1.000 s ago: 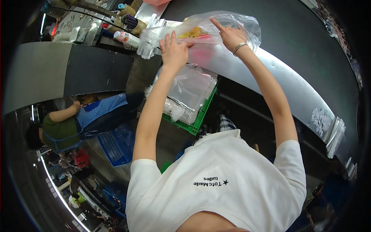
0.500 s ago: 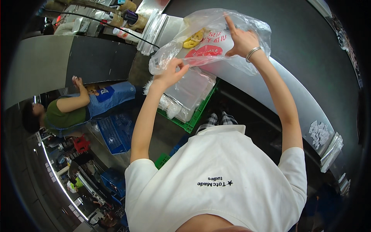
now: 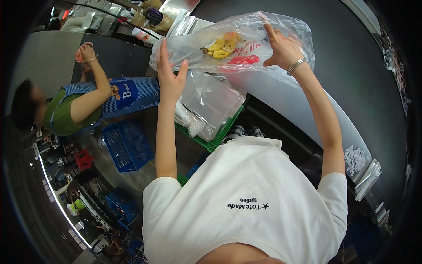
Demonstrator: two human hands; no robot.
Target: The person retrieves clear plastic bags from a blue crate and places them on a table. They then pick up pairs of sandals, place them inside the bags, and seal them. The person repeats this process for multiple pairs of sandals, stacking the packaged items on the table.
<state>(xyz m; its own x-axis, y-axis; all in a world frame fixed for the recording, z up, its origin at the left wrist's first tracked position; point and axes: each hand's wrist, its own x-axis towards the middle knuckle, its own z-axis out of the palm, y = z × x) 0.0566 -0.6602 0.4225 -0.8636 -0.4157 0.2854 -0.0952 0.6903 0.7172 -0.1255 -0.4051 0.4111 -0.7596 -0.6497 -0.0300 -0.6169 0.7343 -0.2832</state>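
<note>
I hold a clear plastic bag (image 3: 246,33) up in front of me over a dark counter (image 3: 351,79). Inside it lie yellow bananas (image 3: 222,46) and a red print shows on its lower side. My left hand (image 3: 170,77) grips the bag's left edge between thumb and outstretched fingers. My right hand (image 3: 283,49), with a thin bracelet at the wrist, holds the bag's right side, its forefinger raised along the plastic.
Under the bag a green crate (image 3: 220,136) holds clear plastic bags. A blue basket (image 3: 125,145) stands on the floor to the left. A co-worker in a green shirt and blue checked apron (image 3: 88,105) stands at far left. Bottles (image 3: 151,15) line the counter's far end.
The bag has been lifted and spread wider between my hands, and the bananas now show plainly. The co-worker at left has raised a hand upward.
</note>
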